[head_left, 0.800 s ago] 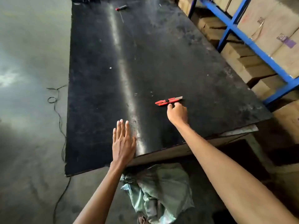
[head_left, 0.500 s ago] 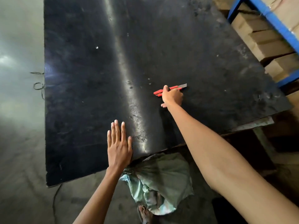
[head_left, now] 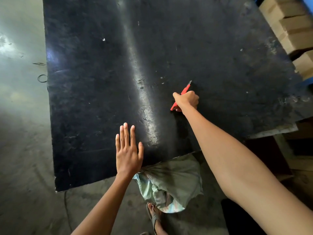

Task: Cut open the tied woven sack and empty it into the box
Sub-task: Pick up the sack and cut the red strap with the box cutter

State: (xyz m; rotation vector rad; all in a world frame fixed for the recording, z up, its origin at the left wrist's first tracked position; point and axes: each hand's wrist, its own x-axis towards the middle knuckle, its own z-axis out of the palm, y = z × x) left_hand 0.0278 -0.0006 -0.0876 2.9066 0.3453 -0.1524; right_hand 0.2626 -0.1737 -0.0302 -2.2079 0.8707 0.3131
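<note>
Grey concrete floor (head_left: pixel 22 133) is bordering a wide black surface (head_left: pixel 186 48), with stacked cartons (head_left: pixel 291 31) at the far right.

Our right hand (head_left: pixel 187 100) is clenching a red cutter (head_left: pixel 186 88) in a full fist, out over the middle of the surface. The cutter's long axis is running from near-left to far-right, blade end pointing away from us; whether the blade is extended we cannot tell. Our left hand (head_left: pixel 128 150) is lying released and flat on the surface, fingers straight, holding nothing.

The sack (head_left: pixel 172 180) is sitting on the floor below the near edge, partly tucked under it, between our two forearms. It is lying toward us from both hands and lower than both. The left hand is the nearer: its wrist is passing just beside the gathered neck (head_left: pixel 144 171). The right hand is well apart from it. We are judging that the cutter needs drawing back and down, blade end turned toward the neck.

The sack is looking pale green, woven and creased, with slack folds drooping below the neck. Our sandalled foot (head_left: pixel 155 217) is standing just beside its lower end. Which box is to receive the contents we cannot tell.
</note>
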